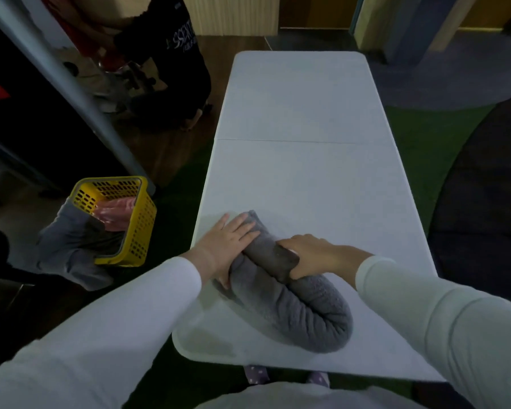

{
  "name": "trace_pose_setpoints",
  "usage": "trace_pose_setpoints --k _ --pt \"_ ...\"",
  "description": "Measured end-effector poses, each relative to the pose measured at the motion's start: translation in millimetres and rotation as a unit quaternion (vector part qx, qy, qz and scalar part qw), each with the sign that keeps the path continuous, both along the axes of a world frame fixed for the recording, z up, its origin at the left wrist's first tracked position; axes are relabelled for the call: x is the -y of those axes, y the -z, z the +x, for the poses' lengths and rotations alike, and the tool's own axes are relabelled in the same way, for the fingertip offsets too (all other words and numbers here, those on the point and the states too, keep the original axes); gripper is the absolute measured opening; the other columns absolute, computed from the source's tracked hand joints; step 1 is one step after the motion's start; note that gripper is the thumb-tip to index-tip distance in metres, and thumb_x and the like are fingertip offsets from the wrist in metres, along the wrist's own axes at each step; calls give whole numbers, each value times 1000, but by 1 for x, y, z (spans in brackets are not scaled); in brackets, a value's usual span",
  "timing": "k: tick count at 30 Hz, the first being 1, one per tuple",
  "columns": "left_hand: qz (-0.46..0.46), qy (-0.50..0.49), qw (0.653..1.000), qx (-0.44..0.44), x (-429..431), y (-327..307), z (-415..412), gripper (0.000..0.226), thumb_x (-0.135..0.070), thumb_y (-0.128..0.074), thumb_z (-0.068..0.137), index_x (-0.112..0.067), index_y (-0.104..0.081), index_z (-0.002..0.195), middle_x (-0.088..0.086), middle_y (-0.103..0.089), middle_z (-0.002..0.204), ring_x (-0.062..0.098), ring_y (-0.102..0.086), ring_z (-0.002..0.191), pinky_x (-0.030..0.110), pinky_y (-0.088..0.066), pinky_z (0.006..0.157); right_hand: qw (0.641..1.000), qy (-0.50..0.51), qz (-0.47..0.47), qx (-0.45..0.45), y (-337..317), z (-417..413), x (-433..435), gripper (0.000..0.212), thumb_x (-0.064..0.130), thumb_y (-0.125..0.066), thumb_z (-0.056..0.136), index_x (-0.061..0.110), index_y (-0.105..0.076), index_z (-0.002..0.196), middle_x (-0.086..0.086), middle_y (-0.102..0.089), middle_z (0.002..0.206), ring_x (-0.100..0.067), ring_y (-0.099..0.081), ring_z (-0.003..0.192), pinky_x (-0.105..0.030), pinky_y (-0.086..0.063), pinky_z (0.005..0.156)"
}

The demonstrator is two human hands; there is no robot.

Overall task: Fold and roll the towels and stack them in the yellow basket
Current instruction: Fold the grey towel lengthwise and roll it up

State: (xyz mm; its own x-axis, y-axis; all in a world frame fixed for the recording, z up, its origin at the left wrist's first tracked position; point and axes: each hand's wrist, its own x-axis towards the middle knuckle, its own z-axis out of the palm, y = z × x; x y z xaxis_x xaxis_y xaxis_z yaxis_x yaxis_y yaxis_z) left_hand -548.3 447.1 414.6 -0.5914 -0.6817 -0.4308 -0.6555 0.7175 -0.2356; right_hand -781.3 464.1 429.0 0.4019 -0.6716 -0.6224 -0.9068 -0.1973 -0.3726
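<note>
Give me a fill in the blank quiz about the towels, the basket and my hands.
The rolled towel on the table is ___.
The basket sits ___ of the table.
The basket holds a ___ towel.
The right hand grips the rolled ___.
Missing words: gray, left, pink, towel.

You face a long white folding table (301, 113) that runs away from you, a seam crossing its middle. Green flooring (425, 137) lies around it; on your left this gives way to dark wood floor (165, 149), on your right to a dark curved mat (484, 187) and, farther off, a grey-blue rug (455, 78). A grey post (80, 98) slants across your left. At the far end you see pale slatted panelling (233, 13) and blue and cream panels (410, 28). The room is dim, the table its brightest surface.
</note>
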Motion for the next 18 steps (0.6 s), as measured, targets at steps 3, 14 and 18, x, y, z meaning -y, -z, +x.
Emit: trace_pose_setpoints --k 3,14,18 --pt "32 -14 999 -30 6 1 -4 127 -75 -74 54 -17 -19 153 3 -33 154 23 -28 144 42 -5 120 1000 27 6 -2 -2 -8 -11 62 48 -69 74 32 -51 131 -4 -56 122 -28 -56 111 -46 -49 93" --pt "37 -255 962 -86 -45 11 -60 108 -74 -66 62 -10 -31 141 10 -60 124 30 -56 114 37 -43 92 993 51 -51 -95 -15 -80 -16 114 83 -67 58 36 -21 151 5 -34 150 -27 -35 136 -48 -33 109" --pt "4 -188 982 -29 -50 6 -75 115 -86 -58 56 -13 -32 141 13 -39 141 32 -32 134 60 -22 110 979 -43 -79 -181 -12 -95 -26 143 75 -81 43 32 -2 154 -4 -18 157 -31 -24 142 -52 -29 111"
